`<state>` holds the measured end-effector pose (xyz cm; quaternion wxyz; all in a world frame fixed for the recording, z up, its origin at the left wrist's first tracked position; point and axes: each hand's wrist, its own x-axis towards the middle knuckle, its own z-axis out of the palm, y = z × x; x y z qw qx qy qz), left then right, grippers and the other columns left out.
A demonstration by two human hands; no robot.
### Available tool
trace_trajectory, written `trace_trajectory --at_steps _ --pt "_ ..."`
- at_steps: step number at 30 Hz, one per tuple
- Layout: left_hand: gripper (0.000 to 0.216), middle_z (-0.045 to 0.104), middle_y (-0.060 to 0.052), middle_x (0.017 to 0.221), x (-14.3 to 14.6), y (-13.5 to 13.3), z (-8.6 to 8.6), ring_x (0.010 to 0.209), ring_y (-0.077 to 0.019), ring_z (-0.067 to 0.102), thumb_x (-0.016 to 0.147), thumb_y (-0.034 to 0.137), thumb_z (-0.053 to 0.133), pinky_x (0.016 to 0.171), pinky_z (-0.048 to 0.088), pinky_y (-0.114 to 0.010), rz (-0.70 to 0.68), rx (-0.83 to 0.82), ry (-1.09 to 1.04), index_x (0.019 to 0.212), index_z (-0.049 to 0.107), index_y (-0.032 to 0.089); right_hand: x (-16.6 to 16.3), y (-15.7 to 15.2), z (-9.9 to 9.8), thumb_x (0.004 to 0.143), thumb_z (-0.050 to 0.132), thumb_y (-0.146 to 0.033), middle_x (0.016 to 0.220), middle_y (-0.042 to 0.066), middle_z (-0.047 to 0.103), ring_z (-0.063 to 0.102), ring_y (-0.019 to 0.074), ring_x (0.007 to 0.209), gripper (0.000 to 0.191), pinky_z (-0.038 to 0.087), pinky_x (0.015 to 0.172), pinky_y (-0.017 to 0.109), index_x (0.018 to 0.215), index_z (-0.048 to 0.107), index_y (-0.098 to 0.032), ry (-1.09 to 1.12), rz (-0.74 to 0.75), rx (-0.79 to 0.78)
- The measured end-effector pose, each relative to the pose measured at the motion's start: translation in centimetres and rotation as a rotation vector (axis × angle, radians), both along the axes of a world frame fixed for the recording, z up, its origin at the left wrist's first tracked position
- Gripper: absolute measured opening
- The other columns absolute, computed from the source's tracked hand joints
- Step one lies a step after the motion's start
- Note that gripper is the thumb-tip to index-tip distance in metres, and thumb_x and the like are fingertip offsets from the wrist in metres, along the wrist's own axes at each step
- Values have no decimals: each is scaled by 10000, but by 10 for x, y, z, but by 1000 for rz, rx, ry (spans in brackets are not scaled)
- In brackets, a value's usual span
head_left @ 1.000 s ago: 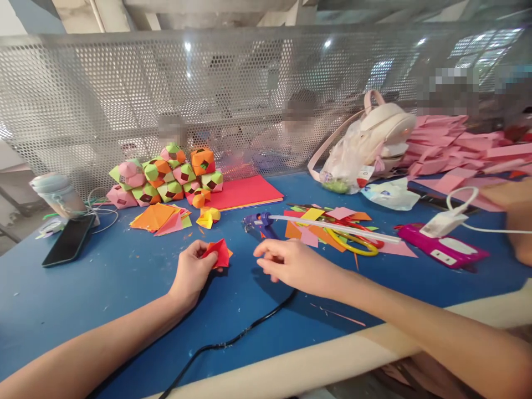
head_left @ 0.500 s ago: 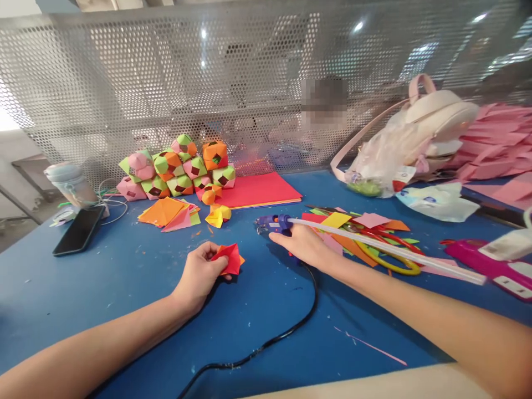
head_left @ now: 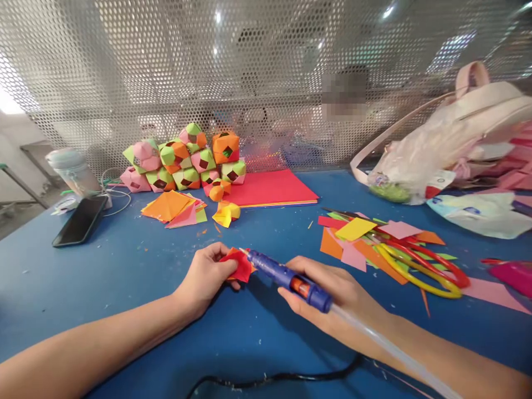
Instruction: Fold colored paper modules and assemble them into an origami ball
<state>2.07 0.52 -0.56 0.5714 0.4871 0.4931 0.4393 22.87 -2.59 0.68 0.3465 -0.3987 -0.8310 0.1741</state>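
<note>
My left hand (head_left: 205,277) pinches a folded red and orange paper piece (head_left: 238,265) just above the blue table (head_left: 124,266). My right hand (head_left: 332,296) is wrapped round a purple glue gun (head_left: 286,278). The gun's nozzle points left and touches the paper piece. A long clear glue stick (head_left: 390,349) runs back from the gun along my right forearm. The gun's black cord (head_left: 270,379) trails across the table near the front edge.
A pile of folded paper cubes (head_left: 187,163) stands at the back by the perforated metal screen. Loose paper squares (head_left: 172,208), a red paper stack (head_left: 272,188), scissors (head_left: 419,263) on paper scraps, a phone (head_left: 78,220), a bottle (head_left: 70,172) and a pink bag (head_left: 457,127) lie around.
My right hand has picked the glue gun up from the table and brought its nozzle to the paper piece in my left hand. The view has tilted down and left.
</note>
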Motion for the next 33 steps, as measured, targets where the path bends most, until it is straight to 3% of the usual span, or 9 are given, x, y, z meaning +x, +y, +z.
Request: trace_trajectory --at_steps 3,16,33 --pt "106 640 7 578 0 0 0 455 -92 568 703 137 596 461 471 -207 -8 9 14 671 496 152 -2 -1 -6 811 509 -165 709 -23 536 506 97 586 68 411 549 217 861 495 -208 7 49 62" --pt "127 638 15 544 4 -3 -1 457 -108 587 694 138 595 453 473 -213 -35 8 58 653 477 159 -3 -1 -14 806 503 -144 649 -42 529 478 96 538 63 363 518 224 809 478 -201 -67 -19 -56" --pt "134 627 21 526 5 -4 -1 461 -104 579 701 143 594 462 471 -210 -42 24 94 641 476 164 -1 -1 -13 800 476 -158 589 -33 532 467 107 474 37 349 459 225 787 480 -193 -143 -43 40"
